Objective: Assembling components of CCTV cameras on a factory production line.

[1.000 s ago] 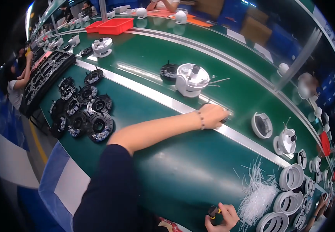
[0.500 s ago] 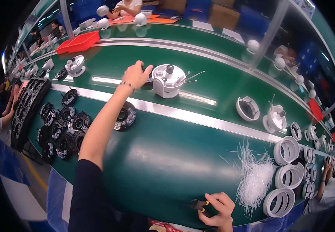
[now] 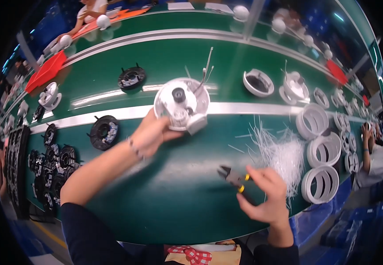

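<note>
A white round camera housing (image 3: 192, 98) with a dark lens and thin wires sticking up from its far side is in my left hand (image 3: 149, 134). My fingers grip its near left edge, and it is tilted above the metal strip. In my right hand (image 3: 268, 194) is a pair of diagonal cutters (image 3: 233, 177) with yellow-marked handles, jaws pointing up and left, touching nothing. Beyond the housing, on the green belt, lies a black ring-shaped part (image 3: 132, 78). Another black ring part (image 3: 104, 132) rests at the table's back edge, left of my left wrist.
Several black ring parts (image 3: 50, 163) cluster on the left of the table. At right lies a heap of clipped white plastic strips (image 3: 284, 157) beside stacked white rings (image 3: 324, 150). More white housings (image 3: 295, 88) and a red tray (image 3: 45, 73) stand on the belt. Co-workers sit across and aside.
My left hand has taken hold of the white housing and lifted it off the belt toward me, turning it. The right hand has raised the cutters from low over the table. The view has shifted right.
</note>
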Action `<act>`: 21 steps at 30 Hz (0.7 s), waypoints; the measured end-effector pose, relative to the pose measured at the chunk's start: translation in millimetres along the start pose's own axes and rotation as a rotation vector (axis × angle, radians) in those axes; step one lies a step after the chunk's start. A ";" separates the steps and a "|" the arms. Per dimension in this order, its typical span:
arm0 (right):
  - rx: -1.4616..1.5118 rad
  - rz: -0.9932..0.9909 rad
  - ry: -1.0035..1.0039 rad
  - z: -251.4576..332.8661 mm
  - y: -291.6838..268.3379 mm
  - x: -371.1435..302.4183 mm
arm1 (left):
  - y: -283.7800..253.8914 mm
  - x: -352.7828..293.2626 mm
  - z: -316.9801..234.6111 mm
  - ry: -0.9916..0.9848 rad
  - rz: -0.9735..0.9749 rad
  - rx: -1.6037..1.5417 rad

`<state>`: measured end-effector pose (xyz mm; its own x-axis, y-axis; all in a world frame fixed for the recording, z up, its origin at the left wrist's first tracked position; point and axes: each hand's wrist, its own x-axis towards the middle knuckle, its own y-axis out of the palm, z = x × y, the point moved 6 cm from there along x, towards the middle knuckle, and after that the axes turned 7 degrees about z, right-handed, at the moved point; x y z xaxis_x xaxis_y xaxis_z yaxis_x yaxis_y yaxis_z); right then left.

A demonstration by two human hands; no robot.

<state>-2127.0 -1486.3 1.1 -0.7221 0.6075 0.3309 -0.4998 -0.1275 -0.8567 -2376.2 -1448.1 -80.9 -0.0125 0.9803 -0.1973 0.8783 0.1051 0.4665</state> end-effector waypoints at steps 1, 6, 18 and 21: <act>-0.010 -0.028 0.003 0.7 -7.4 3.0 | 13.4 -20.7 8.8 -0.021 0.016 -0.038; -0.182 0.048 -0.020 -4.4 -20.6 27.2 | 45.3 -79.4 39.4 -0.281 0.155 -0.116; -0.577 0.385 0.096 -1.5 -26.1 32.3 | 83.0 57.8 16.4 -0.053 0.550 1.049; -0.587 0.390 0.145 -4.6 -27.8 29.5 | 88.9 64.3 25.5 -0.055 0.569 0.824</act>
<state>-2132.2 -1461.2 32.9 -0.7046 0.7067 -0.0639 0.1512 0.0615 -0.9866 -2286.7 -1380.0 -74.1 0.5160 0.8375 -0.1797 0.8041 -0.5459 -0.2353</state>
